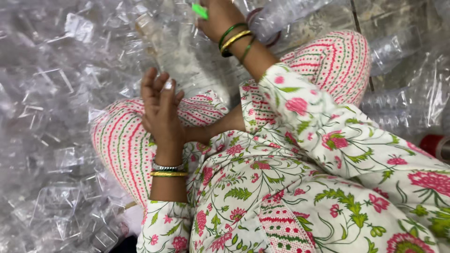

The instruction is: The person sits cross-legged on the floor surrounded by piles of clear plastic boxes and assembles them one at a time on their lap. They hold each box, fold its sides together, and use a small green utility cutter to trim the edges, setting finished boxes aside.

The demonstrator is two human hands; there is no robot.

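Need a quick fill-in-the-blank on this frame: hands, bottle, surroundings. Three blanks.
1. The right hand holds a small ____ object at the top edge.
2. The clear plastic bottle lies between both hands, and the left hand rests on the person's ____.
3. The pile of clear plastic pieces lies to the person's ____.

Missing words: green; knee; left

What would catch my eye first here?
Clear plastic scraps heaped on the left, and a seated person's floral clothing filling the middle. The left hand hovers over the knee, fingers loosely curled; the right hand, at the top, holds a small green tool over a clear bottle.
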